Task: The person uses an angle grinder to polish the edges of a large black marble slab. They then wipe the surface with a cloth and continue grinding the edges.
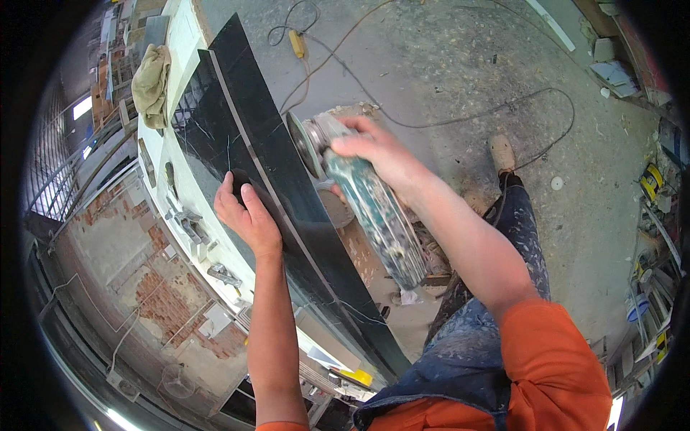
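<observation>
My right hand (377, 154) is wrapped round the head end of a dusty green angle grinder (377, 219). Its round disc (305, 147) faces left, close by the right edge of a long black polished stone slab (208, 108); whether they touch I cannot tell. Thin white veins run through the slab, and a narrow grey strip (248, 136) splits it lengthwise from a black band (277, 147). My left hand (248, 219) rests on the slab left of the strip, fingers apart and holding nothing. The grinder hides part of the floor beneath it.
A white worktop (154, 151) carries the slab, a crumpled tan cloth (151, 86) and several hand tools (188, 226). Cables (460, 123) and a yellow connector (297, 44) lie on the dusty floor. Cluttered materials (650, 183) line the right side. My shoe (502, 153) stands right of the grinder.
</observation>
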Demonstrator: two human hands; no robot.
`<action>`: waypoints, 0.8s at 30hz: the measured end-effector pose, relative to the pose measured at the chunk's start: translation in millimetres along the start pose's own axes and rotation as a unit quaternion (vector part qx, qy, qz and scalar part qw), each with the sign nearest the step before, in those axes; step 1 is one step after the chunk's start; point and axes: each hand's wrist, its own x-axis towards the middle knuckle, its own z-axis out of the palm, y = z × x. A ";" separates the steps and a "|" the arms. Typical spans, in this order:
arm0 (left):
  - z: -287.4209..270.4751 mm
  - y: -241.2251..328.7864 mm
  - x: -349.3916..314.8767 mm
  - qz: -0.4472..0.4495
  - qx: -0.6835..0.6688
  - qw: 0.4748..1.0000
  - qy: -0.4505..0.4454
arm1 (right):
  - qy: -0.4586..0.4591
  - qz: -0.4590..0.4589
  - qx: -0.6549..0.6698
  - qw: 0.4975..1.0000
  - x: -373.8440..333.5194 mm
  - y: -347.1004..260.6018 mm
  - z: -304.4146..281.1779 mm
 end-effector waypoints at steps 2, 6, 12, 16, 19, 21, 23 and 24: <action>0.3 1.8 -0.9 -0.008 -0.001 1.000 0.002 | 0.001 -0.017 -0.012 1.000 13.4 -14.4 8.7; -3.6 1.9 -1.9 -0.012 0.000 1.000 -0.005 | -0.027 -0.046 -0.019 0.998 29.5 -22.3 14.9; -2.0 3.4 -0.4 -0.009 -0.003 1.000 -0.010 | -0.032 -0.065 -0.011 0.997 30.5 -17.7 14.5; -2.5 3.9 -0.6 -0.005 -0.003 1.000 -0.010 | -0.022 -0.069 -0.021 0.997 22.3 -12.5 15.3; -2.9 7.1 -0.3 -0.007 0.005 1.000 -0.005 | -0.024 -0.083 -0.047 0.995 19.0 -6.8 10.2; -2.3 6.0 -1.9 -0.009 0.006 1.000 -0.003 | -0.020 -0.090 -0.059 0.994 15.4 -2.9 8.1; -1.5 3.9 -1.5 -0.010 -0.002 1.000 -0.005 | -0.015 -0.096 -0.067 0.993 11.7 -0.7 7.5; -1.2 3.3 -1.6 -0.007 -0.002 1.000 -0.006 | -0.013 -0.098 -0.070 0.993 9.8 0.6 7.5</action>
